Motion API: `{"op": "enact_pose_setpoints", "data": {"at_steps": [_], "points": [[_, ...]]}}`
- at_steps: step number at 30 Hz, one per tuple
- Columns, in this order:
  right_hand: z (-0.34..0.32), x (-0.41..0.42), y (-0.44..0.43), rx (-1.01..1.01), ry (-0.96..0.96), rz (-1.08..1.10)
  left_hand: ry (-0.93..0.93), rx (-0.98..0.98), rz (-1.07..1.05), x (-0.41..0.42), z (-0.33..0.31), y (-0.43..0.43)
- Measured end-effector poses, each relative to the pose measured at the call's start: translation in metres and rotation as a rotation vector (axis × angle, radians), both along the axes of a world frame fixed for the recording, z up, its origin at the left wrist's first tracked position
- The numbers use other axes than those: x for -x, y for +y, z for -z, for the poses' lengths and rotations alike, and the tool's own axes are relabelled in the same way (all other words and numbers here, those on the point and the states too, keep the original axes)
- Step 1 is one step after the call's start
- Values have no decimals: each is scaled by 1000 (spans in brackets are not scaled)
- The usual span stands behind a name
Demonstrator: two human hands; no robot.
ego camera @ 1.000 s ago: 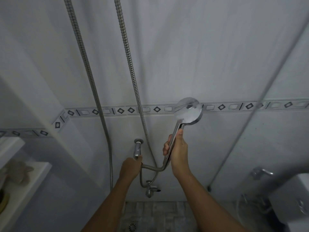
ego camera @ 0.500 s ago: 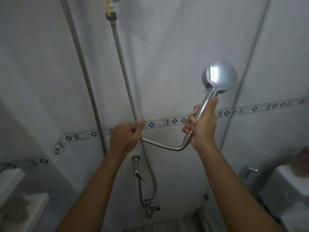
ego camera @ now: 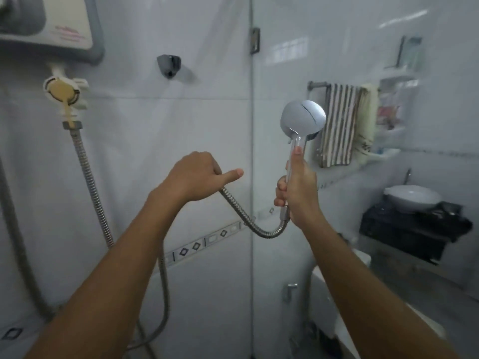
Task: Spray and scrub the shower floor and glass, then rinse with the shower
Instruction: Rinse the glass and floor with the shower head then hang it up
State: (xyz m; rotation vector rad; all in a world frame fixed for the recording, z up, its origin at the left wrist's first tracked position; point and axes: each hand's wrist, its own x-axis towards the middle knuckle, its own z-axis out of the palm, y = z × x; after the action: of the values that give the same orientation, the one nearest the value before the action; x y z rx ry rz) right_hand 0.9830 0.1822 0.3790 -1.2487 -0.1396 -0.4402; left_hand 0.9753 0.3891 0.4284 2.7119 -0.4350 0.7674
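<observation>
White tile wall [ego camera: 181,125] meets glass [ego camera: 350,35]. Right hand [ego camera: 298,193] grips the shower head [ego camera: 303,120] upright; left hand [ego camera: 191,174] holds its hose [ego camera: 246,218].

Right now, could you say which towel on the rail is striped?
The striped towel hangs nearest the shower head; the yellow towel hangs farther along the rail.

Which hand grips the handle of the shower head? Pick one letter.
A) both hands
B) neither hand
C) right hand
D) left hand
C: the right hand is curled round the handle of the shower head, while the left hand holds the hose.
</observation>
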Motion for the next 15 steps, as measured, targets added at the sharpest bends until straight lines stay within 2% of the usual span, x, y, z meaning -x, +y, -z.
{"op": "enact_pose_setpoints", "data": {"at_steps": [3, 6, 11, 15], "points": [[-21, 4, -30, 64, -77, 107, -44, 114, 163, -5, -17, -34], [-42, 6, -51, 107, -100, 138, -60, 269, 226, -9, -17, -53], [-82, 7, -73, 211, -198, 266, -19, 526, 223, -20, -17, -76], [-104, -7, -74, 357, -270, 397, -1, 601, 186, -29, -38, -89]]}}
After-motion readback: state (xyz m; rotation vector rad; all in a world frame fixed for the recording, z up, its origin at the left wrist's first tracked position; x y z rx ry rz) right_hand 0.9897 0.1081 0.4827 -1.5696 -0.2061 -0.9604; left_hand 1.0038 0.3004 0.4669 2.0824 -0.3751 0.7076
